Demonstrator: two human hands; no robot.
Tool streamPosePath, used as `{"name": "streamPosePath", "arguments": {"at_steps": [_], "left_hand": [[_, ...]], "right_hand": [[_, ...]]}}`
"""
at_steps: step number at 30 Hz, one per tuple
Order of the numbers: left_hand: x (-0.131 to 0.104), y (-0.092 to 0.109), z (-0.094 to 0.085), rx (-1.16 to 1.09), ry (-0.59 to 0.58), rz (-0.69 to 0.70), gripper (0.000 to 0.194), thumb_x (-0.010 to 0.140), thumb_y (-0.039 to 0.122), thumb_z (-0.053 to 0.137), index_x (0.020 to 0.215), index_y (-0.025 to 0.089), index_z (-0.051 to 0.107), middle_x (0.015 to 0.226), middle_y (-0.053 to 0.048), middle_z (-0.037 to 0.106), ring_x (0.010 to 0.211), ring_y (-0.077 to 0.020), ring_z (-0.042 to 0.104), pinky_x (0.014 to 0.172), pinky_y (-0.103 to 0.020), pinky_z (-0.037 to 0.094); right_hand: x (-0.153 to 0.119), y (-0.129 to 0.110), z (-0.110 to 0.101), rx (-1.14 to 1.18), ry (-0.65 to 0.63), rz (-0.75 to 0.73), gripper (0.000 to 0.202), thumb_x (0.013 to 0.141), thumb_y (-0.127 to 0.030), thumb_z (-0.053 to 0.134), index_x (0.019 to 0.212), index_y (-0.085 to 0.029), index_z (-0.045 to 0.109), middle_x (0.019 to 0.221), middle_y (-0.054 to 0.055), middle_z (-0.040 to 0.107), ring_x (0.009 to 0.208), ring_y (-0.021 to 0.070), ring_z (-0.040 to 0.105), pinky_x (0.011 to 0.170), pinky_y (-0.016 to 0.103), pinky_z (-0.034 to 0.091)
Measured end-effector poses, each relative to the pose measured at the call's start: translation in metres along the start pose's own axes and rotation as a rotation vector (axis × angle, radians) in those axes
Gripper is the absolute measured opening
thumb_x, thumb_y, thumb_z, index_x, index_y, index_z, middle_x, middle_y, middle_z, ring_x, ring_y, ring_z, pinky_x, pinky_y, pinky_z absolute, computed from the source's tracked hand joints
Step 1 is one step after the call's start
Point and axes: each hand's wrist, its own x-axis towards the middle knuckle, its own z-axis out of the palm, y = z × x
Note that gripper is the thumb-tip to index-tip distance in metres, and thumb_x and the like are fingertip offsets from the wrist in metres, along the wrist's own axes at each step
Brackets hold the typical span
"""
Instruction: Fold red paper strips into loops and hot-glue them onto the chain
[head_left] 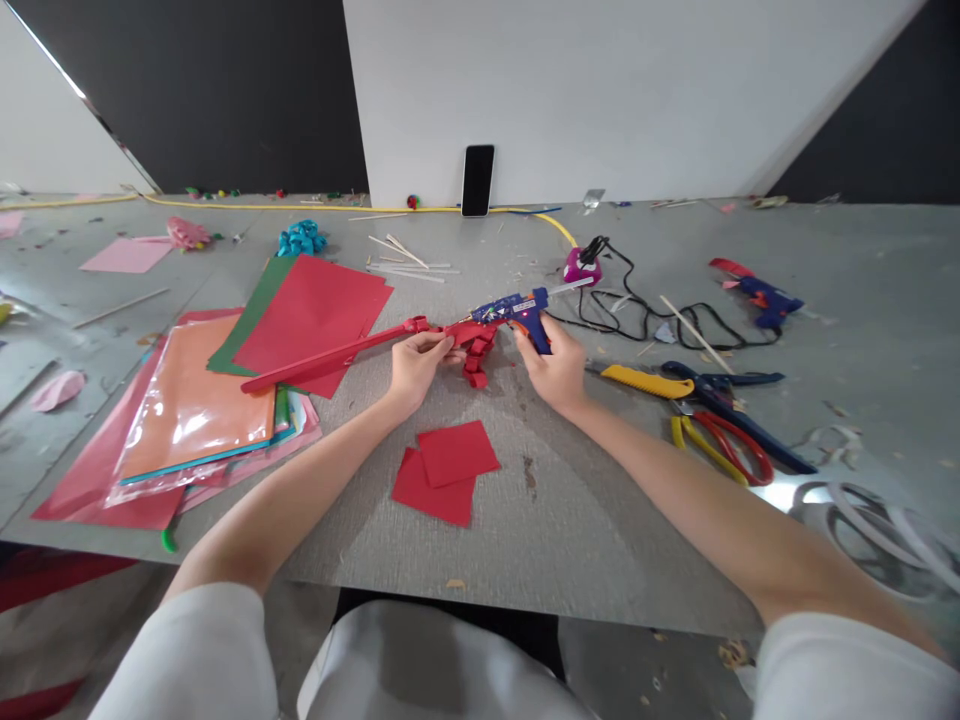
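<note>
My right hand point(555, 362) is wrapped round the handle of a blue hot glue gun point(517, 308), with a clear glue stick point(571, 286) jutting from its back. The gun's nozzle points left, at the red paper my left hand holds. Between thumb and fingers, my left hand point(415, 368) pinches a red paper strip point(330, 357). One long end of it stretches left over the red sheets, and a looped, curled part point(477, 356) hangs beneath the gun. Whether the nozzle touches the paper I cannot tell. Two red paper squares point(459, 453) lie nearer me, overlapping.
Red sheets point(315, 310) and a plastic-wrapped paper pack point(202, 400) lie at left. To the right are a yellow cutter point(646, 380), scissors point(731, 445), blue pliers-like tool point(739, 410) and second glue gun point(769, 300). Black cords run to a purple socket point(583, 266). A phone point(478, 181) leans behind.
</note>
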Motion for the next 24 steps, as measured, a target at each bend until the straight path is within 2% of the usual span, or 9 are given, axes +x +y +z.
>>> {"name": "streamPosePath", "arguments": {"at_steps": [9,18,24], "left_hand": [[0.0001,-0.0007,-0.0002,0.027,0.014,0.037,0.017,0.079,0.028,0.084,0.082,0.015,0.073,0.073,-0.004,0.076,0.070,-0.0185,0.076,0.077,-0.035,0.063],[0.0006,0.0000,-0.0001,0.003,0.039,0.056,0.011,0.080,0.022,0.082,0.080,0.015,0.073,0.071,-0.003,0.076,0.069,-0.0185,0.076,0.075,-0.035,0.063],[0.0011,-0.0010,0.0002,0.029,0.065,0.060,0.015,0.080,0.026,0.083,0.081,0.015,0.072,0.072,-0.003,0.075,0.074,-0.0199,0.077,0.079,-0.036,0.063]], "right_hand": [[0.0009,-0.0001,-0.0013,-0.017,0.010,0.035,0.034,0.098,-0.049,0.057,0.103,-0.018,0.070,0.080,0.006,0.068,0.070,0.0201,0.059,0.071,0.034,0.050],[0.0010,0.0007,-0.0020,0.002,0.014,0.051,0.033,0.098,-0.048,0.056,0.102,-0.018,0.069,0.081,0.006,0.067,0.070,0.0198,0.059,0.072,0.034,0.049],[0.0020,0.0011,-0.0016,0.010,0.028,0.071,0.032,0.097,-0.047,0.058,0.100,-0.018,0.069,0.079,0.005,0.066,0.070,0.0194,0.058,0.072,0.033,0.049]]}}
